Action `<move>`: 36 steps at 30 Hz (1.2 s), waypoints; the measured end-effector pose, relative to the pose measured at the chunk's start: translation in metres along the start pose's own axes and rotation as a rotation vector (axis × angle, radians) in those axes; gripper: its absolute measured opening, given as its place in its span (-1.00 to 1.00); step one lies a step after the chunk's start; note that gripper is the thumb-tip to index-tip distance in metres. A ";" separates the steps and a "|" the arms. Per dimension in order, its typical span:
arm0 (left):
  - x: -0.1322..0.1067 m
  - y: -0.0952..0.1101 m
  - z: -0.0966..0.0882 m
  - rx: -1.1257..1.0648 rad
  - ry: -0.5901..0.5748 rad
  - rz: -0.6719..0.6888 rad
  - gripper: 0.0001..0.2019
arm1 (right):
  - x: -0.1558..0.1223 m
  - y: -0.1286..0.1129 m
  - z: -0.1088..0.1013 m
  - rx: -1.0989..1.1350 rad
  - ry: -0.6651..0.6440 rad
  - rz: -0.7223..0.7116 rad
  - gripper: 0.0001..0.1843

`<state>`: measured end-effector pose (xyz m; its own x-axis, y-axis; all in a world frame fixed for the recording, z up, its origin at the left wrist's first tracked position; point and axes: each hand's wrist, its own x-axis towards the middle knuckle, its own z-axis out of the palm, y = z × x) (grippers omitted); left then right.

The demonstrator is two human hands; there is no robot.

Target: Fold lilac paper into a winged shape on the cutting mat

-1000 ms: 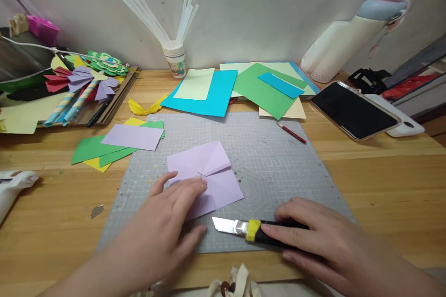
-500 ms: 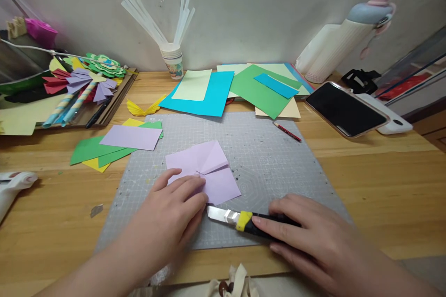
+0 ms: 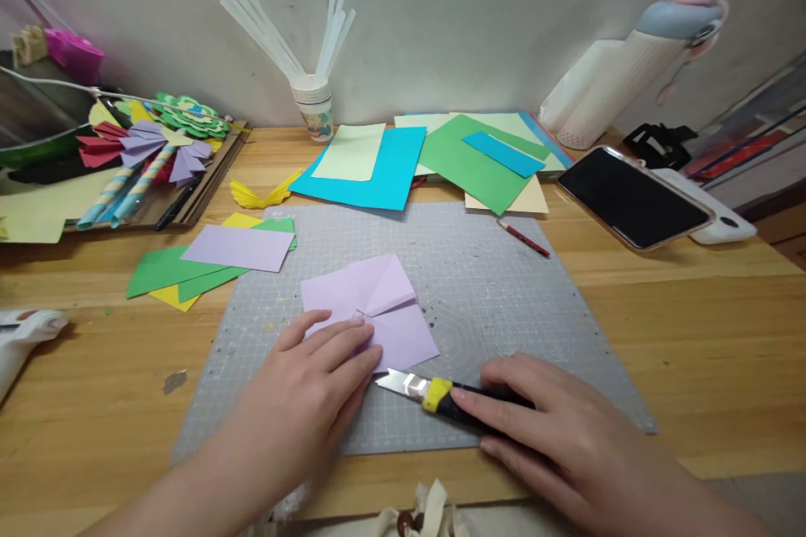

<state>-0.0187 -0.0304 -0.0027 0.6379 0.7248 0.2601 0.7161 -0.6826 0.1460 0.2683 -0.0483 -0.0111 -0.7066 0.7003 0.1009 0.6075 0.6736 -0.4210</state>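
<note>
Your left hand (image 3: pixel 324 373) lies palm down with its fingers slightly apart, fingertips resting on the lower left part of a lavender square (image 3: pixel 403 336); it presses on the paper without gripping it, and its thumb is largely hidden from you. That square sits near the middle of a gray cutting mat (image 3: pixel 504 302), turned a little askew, with a slit running from its right edge to about its center. Your right hand (image 3: pixel 557 419) is closed around the black handle of a utility knife (image 3: pixel 437 394), index finger stretched along it up to the yellow collar. The bare blade points left, its end close to your left fingers and at the square's lower edge; you cannot tell from here whether it touches the paper. A red pencil (image 3: pixel 524 238) lies at the mat's upper right, and beyond it, on the wooden counter (image 3: pixel 686 344), a phone (image 3: pixel 635 197) leans back on a white stand (image 3: pixel 730 222). To your left, a lavender strip (image 3: pixel 243 247) lies across green strips (image 3: pixel 154 270), partly over the mat's corner. Behind the mat you have a pale sheet (image 3: pixel 349 153) on a bright blue sheet (image 3: pixel 403 180), with paper cups (image 3: pixel 316 119) holding white sticks (image 3: pixel 261 25) near the wall.
</note>
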 end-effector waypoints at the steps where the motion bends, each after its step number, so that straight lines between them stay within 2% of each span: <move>1: -0.001 -0.001 0.001 0.006 -0.001 0.008 -0.75 | 0.001 0.000 0.001 0.002 0.004 0.002 -0.61; 18: -0.003 -0.004 0.000 0.009 -0.045 0.000 -0.74 | 0.007 0.005 -0.006 0.026 -0.032 0.003 -0.60; 36: -0.003 -0.002 0.000 -0.072 -0.018 -0.045 -0.76 | 0.014 0.009 -0.004 0.034 -0.057 0.022 -0.58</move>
<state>-0.0219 -0.0315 -0.0036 0.6112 0.7559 0.2346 0.7222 -0.6540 0.2253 0.2655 -0.0314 -0.0099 -0.7134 0.6996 0.0399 0.6111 0.6491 -0.4530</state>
